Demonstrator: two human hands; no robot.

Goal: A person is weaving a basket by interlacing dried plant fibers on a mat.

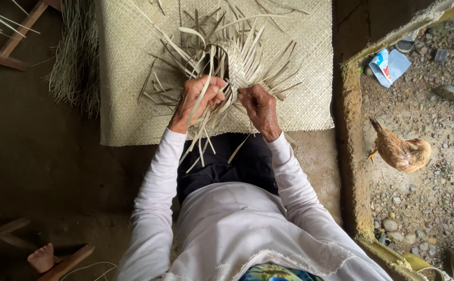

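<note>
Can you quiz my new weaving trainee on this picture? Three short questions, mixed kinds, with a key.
1. True or false: both hands grip strips of the unfinished weave.
2. Which lies under the weave? A) a mat B) a board C) a cloth
3. What animal stands on the gravel at the right?

Key
1. True: the left hand and the right hand each hold strips.
2. A, the mat.
3. A hen.

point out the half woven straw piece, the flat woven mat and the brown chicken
half-woven pale straw piece (245, 54), head view, on its plaited middle
flat pale woven mat (128, 78), head view, on a bare left part
brown chicken (401, 152), head view, on its back
</note>
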